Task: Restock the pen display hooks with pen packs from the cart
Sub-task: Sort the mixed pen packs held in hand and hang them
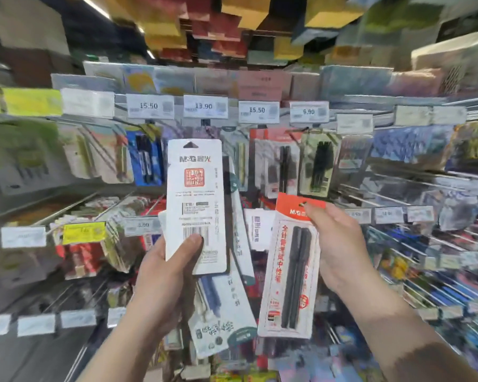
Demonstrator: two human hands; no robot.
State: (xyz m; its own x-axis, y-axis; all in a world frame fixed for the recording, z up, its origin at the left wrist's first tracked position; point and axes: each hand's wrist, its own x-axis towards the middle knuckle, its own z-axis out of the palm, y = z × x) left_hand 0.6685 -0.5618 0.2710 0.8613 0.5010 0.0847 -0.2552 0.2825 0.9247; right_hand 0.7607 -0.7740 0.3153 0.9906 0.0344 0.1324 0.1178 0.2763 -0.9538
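My left hand (166, 271) grips a fanned bunch of pen packs; the front one is a white pack (195, 199) shown from its back, with a barcode and a red seal, and my thumb lies on the barcode. Behind it sit more white and teal packs (226, 323). My right hand (334, 244) pinches the red top of a red-headed pack (290, 274) holding two black pens, which hangs tilted below my fingers. Both hands are raised in front of the pen display hooks (284, 164), where similar packs hang.
Price tags (204, 106) reading 15.50, 13.90, 15.50 and 9.90 line the rail above the hooks. Rows of hanging stationery fill the shelving to the left and right. Notebooks stack on the shelf above. Lower hooks carry more goods at the right.
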